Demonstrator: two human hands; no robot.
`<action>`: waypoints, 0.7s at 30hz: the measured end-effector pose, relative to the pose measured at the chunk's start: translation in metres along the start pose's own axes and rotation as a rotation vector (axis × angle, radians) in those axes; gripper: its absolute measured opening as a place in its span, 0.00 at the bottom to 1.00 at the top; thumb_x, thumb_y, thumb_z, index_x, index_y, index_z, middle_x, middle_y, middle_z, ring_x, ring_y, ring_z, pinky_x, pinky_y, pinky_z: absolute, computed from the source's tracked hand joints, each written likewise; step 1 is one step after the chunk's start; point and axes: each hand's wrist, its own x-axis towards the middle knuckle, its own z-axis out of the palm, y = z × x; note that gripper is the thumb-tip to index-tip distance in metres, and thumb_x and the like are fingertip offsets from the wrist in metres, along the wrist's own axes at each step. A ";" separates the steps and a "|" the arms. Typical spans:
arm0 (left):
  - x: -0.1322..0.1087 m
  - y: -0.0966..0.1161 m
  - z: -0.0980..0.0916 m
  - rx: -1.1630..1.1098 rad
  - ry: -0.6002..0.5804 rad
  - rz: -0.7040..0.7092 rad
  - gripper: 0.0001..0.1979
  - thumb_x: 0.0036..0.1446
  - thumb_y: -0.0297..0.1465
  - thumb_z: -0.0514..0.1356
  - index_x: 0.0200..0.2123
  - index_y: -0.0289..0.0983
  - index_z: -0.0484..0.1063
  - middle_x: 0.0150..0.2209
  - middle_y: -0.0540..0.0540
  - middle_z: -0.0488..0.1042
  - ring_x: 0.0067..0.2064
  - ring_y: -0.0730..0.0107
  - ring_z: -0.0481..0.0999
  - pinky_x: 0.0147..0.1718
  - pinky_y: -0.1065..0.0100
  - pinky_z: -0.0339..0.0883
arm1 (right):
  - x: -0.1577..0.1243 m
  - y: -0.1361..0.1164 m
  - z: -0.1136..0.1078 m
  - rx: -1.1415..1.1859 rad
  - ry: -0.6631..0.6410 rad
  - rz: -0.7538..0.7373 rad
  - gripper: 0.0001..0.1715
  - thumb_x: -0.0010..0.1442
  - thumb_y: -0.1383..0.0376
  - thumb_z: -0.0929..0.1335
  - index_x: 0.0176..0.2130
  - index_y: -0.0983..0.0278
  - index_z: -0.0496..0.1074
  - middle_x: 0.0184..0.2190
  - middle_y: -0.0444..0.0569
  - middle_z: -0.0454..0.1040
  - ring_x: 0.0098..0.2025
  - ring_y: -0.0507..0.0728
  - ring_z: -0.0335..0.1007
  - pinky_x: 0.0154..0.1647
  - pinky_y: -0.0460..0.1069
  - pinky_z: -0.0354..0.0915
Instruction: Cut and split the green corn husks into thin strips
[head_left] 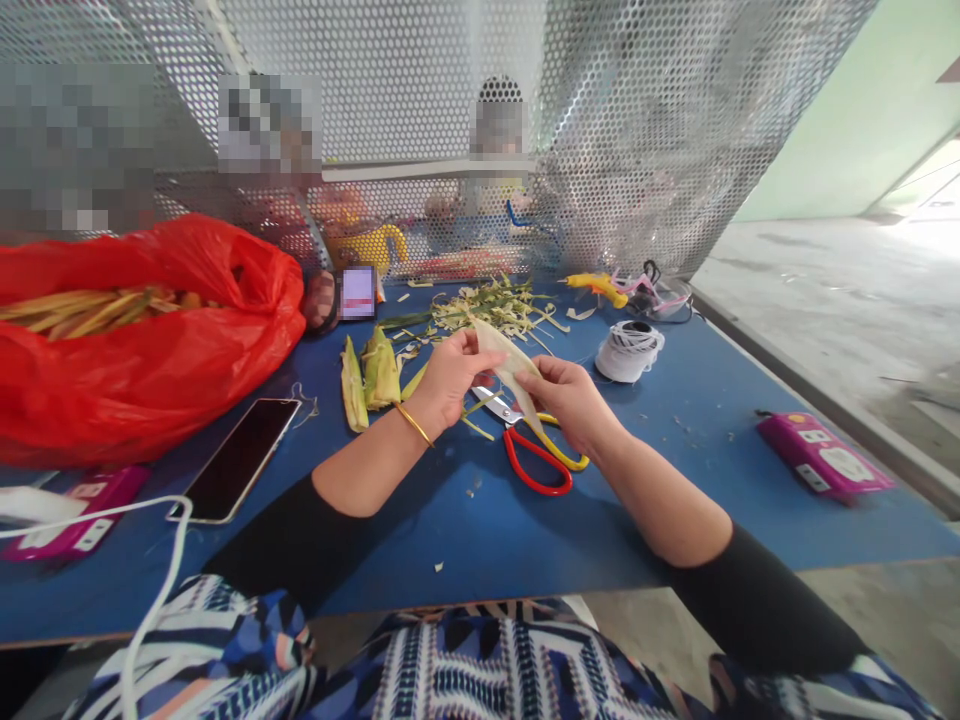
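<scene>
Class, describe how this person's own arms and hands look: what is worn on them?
The left hand and right hand are ungloved. A thin gold-coloured bangle circles the left wrist; none shows on the right. Plain black sleeves end partway along both forearms, with patterned blue, white and black clothing beyond.

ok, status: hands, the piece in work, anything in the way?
Left hand and right hand both pinching the pale corn husk. Husk held above the blue table. Scissors lying below the hands; trimmings heaped beyond.
</scene>
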 end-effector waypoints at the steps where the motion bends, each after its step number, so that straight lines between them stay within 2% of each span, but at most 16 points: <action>1: 0.000 0.002 -0.001 -0.017 -0.015 -0.027 0.14 0.36 0.27 0.71 0.28 0.35 0.72 0.26 0.52 0.73 0.24 0.78 0.69 0.23 0.73 0.63 | 0.000 -0.001 0.000 -0.010 -0.009 0.015 0.23 0.41 0.51 0.77 0.23 0.61 0.66 0.19 0.40 0.71 0.22 0.52 0.69 0.23 0.47 0.63; 4: 0.002 0.006 -0.003 -0.029 -0.026 -0.068 0.12 0.36 0.28 0.71 0.27 0.34 0.74 0.25 0.51 0.74 0.22 0.79 0.67 0.22 0.74 0.62 | 0.000 -0.003 0.000 -0.073 -0.025 0.050 0.18 0.45 0.54 0.75 0.25 0.61 0.67 0.19 0.39 0.70 0.20 0.51 0.67 0.21 0.46 0.62; 10: 0.011 0.006 -0.011 0.035 0.138 0.104 0.11 0.36 0.32 0.72 0.23 0.34 0.75 0.20 0.53 0.72 0.20 0.80 0.66 0.21 0.74 0.61 | 0.001 -0.013 -0.006 -0.245 0.015 -0.048 0.13 0.48 0.57 0.71 0.24 0.62 0.65 0.18 0.39 0.69 0.15 0.46 0.54 0.17 0.44 0.52; 13: 0.015 0.006 -0.015 0.095 0.174 0.159 0.12 0.36 0.33 0.72 0.20 0.35 0.73 0.18 0.54 0.69 0.19 0.79 0.64 0.21 0.74 0.59 | 0.004 -0.018 -0.015 -0.335 0.028 -0.098 0.13 0.47 0.56 0.70 0.24 0.62 0.65 0.17 0.39 0.68 0.16 0.46 0.51 0.18 0.44 0.48; 16: 0.018 0.007 -0.019 0.227 0.219 0.202 0.10 0.43 0.33 0.70 0.22 0.35 0.73 0.19 0.53 0.69 0.20 0.77 0.65 0.23 0.72 0.61 | 0.006 -0.023 -0.026 -0.434 0.047 -0.134 0.13 0.48 0.56 0.69 0.24 0.62 0.66 0.17 0.40 0.67 0.17 0.47 0.51 0.19 0.45 0.48; 17: 0.019 0.008 -0.020 0.297 0.265 0.266 0.08 0.46 0.33 0.69 0.24 0.35 0.74 0.21 0.52 0.71 0.22 0.75 0.67 0.25 0.71 0.63 | 0.007 -0.024 -0.030 -0.487 0.066 -0.150 0.12 0.49 0.57 0.68 0.24 0.62 0.66 0.17 0.40 0.66 0.18 0.48 0.52 0.20 0.46 0.48; 19: 0.019 0.013 -0.020 0.485 0.350 0.496 0.06 0.49 0.30 0.67 0.32 0.36 0.77 0.29 0.48 0.76 0.29 0.71 0.72 0.32 0.69 0.67 | 0.010 -0.026 -0.035 -0.627 0.120 -0.188 0.11 0.51 0.60 0.67 0.22 0.62 0.65 0.17 0.40 0.65 0.20 0.49 0.53 0.23 0.46 0.49; 21: 0.020 0.017 -0.017 0.705 0.314 0.751 0.12 0.50 0.28 0.68 0.40 0.38 0.78 0.39 0.45 0.79 0.40 0.67 0.75 0.43 0.66 0.68 | 0.014 -0.030 -0.038 -0.784 0.140 -0.233 0.10 0.51 0.63 0.66 0.21 0.62 0.65 0.17 0.40 0.65 0.22 0.50 0.55 0.25 0.46 0.50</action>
